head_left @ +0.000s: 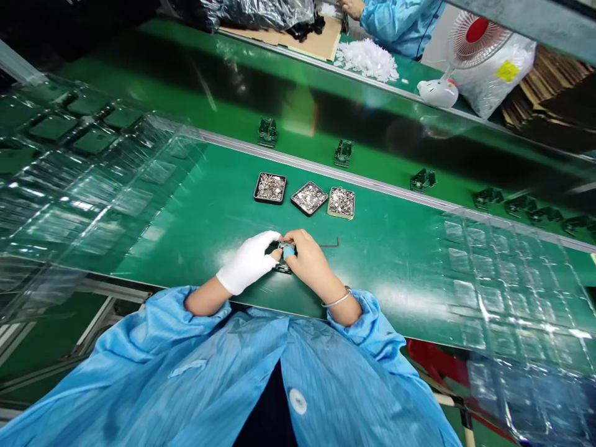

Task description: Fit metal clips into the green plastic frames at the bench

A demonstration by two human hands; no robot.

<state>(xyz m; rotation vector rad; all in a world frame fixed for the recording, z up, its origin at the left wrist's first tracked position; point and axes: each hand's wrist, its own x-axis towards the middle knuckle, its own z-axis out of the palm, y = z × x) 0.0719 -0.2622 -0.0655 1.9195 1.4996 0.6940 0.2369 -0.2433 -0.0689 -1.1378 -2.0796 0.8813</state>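
Observation:
My left hand (251, 261), in a white glove with bare fingertips, is closed on the left side of a small circuit board assembly (282, 269). From the other side my right hand (310, 261), bare with a bangle at the wrist, grips the same assembly. Something light blue (288, 250) shows between the hands; I cannot tell what it is. Fingers cover most of the assembly. Just right of my right hand lies a thin L-shaped hex key (338, 242). Beyond the hands are a black tray (270, 200), a tilted tray (308, 213) and a third tray (341, 216), holding small metal parts.
Clear plastic blister trays lie left (135, 202) and right (493, 298) on the green table (209, 205). Behind a metal rail (307, 162), several board assemblies (343, 153) stand on a green strip. Farther back are a fan (479, 40), white pieces (367, 60) and a co-worker's sleeve (395, 22).

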